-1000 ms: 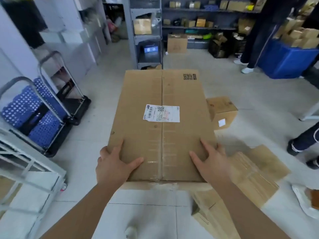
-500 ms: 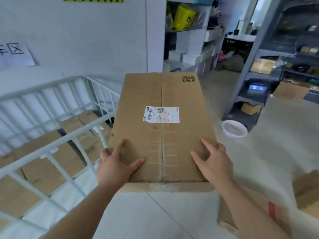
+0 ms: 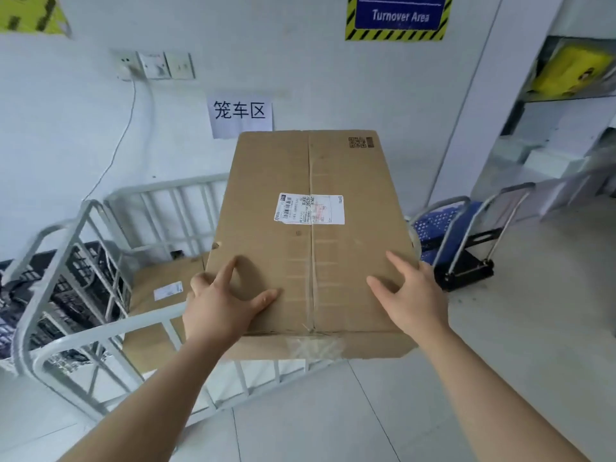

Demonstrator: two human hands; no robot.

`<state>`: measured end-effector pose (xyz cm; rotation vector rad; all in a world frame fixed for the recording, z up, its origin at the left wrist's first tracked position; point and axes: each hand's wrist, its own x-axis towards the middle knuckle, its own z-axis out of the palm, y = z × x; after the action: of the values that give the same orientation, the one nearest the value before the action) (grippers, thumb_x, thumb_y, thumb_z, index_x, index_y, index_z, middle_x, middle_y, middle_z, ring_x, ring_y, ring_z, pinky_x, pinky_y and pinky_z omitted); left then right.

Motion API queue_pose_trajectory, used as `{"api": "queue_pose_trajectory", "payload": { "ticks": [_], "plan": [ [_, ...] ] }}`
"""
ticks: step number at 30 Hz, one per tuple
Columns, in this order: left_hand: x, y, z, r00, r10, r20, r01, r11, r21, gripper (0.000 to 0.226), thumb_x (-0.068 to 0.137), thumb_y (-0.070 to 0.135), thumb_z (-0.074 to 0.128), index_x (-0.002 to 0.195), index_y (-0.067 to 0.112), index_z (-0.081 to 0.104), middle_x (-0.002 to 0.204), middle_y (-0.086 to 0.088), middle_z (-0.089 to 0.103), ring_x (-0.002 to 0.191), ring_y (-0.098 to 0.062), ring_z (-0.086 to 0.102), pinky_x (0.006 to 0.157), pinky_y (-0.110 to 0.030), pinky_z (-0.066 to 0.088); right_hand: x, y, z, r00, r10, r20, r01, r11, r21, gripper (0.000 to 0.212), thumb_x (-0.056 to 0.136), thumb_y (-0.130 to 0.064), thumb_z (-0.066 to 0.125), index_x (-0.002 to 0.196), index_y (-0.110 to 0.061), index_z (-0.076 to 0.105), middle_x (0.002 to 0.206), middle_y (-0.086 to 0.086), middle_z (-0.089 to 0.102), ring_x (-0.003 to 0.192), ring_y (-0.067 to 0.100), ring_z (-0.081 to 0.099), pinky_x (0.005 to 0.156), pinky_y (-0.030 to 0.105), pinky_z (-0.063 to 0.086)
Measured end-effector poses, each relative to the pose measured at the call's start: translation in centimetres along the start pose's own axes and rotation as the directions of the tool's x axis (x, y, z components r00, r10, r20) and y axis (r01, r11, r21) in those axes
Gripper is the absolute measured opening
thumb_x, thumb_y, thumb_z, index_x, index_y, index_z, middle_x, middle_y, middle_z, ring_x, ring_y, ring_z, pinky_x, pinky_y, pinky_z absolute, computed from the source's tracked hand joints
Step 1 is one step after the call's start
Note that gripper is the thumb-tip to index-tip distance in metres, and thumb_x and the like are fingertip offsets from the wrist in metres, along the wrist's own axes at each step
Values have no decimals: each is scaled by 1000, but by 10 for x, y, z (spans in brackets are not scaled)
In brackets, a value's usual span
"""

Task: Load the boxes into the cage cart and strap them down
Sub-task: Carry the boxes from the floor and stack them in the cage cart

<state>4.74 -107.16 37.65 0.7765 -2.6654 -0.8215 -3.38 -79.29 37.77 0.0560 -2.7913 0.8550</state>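
**Box held over cage cart**

Large brown cardboard box (image 3: 310, 235), taped seam, white shipping label on top, held up in the air over the near rail of the white metal cage cart (image 3: 100, 332). Left hand (image 3: 220, 308) grips the near-left edge and right hand (image 3: 413, 298) the near-right edge. On both, thumb and forefinger are spread flat on the lid; remaining fingers (image 3: 200, 282) curl over the sides. A second brown cardboard box (image 3: 160, 291) lies inside the cart. Black plastic crates (image 3: 66, 295) stand beyond the cart's left side. Folded blue-and-black hand trolley (image 3: 466, 268) on the floor to the right. White paper sign (image 3: 240, 115) on the wall behind.
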Motion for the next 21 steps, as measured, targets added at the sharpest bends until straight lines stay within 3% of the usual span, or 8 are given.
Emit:
{"api": "queue_pose_trajectory", "payload": {
  "ticks": [10,14,21],
  "plan": [
    [118,-57,-44,956,-224,-189,242,967,78,105,47,95,49,140,50,27,133,-11,39,110,-33,55,78,-38,52,130,-123,106,953,-238,186,219,968,121,66,77,-67,53,138,-45,40,139,6,40,114,27,55,89,36,46],
    [164,-75,-49,920,-309,-243,337,938,84,107,45,97,47,139,50,27,130,-10,41,107,-32,56,81,-39,53,180,-164,149,918,-306,253,270,948,167,65,78,-64,55,138,-45,40,136,5,41,112,27,55,86,34,44],
    [235,-123,-51,865,-431,-257,466,880,94,103,48,94,52,139,50,29,127,-9,43,103,-29,57,72,-34,47,238,-225,239,847,-365,387,284,925,251,67,75,-62,59,137,-42,43,130,5,43,113,27,55,94,37,43]
  ]
}}
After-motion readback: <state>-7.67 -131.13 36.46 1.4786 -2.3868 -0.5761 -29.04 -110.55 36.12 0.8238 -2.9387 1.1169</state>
